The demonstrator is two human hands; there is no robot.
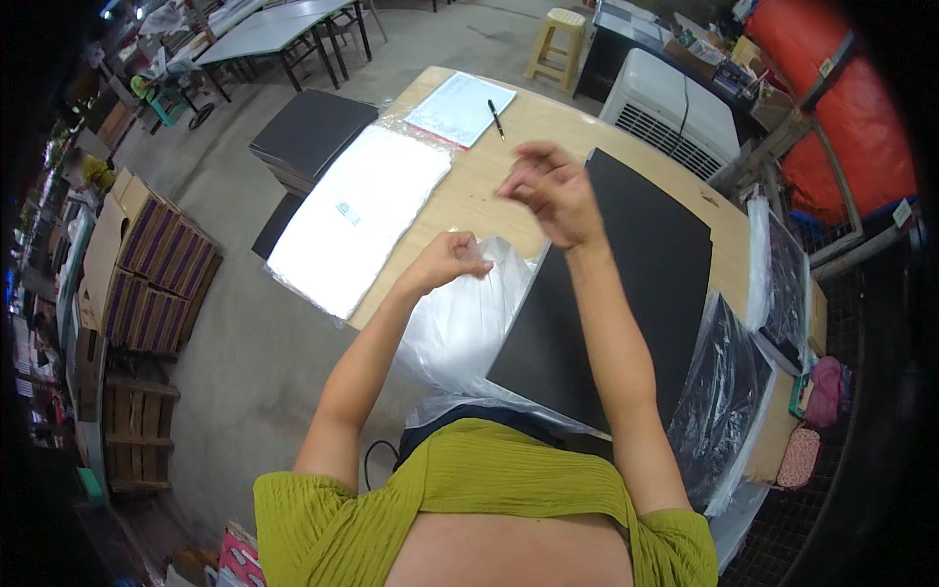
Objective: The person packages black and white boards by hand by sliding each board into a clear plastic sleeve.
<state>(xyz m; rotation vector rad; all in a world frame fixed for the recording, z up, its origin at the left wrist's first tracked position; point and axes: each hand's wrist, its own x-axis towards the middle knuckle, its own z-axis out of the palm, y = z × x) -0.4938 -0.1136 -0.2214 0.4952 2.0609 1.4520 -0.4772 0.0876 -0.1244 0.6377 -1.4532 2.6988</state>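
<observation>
My left hand (pixel 446 264) is closed in a pinch at the upper edge of a clear plastic bag (pixel 455 328), which drapes over the table's near edge towards my lap. Up and to the right, my right hand (pixel 556 196) is raised above the table, its fingers loosely bent and apart, slightly blurred, with nothing visible in them. Beneath my right forearm lies a large flat black board (pixel 641 264), with its left edge alongside the bag. A stack of white plastic sleeves (pixel 357 210) rests at the table's left side.
The wooden table (pixel 489 186) also bears a paper form (pixel 460 108) and a black pen (pixel 497 119). Black boards (pixel 313 132) are stacked beyond its left edge. Plastic-wrapped black panels (pixel 719 401) stand at right. Farther off are cartons (pixel 156 254), a yellow stool (pixel 558 47) and a white air cooler (pixel 675 108).
</observation>
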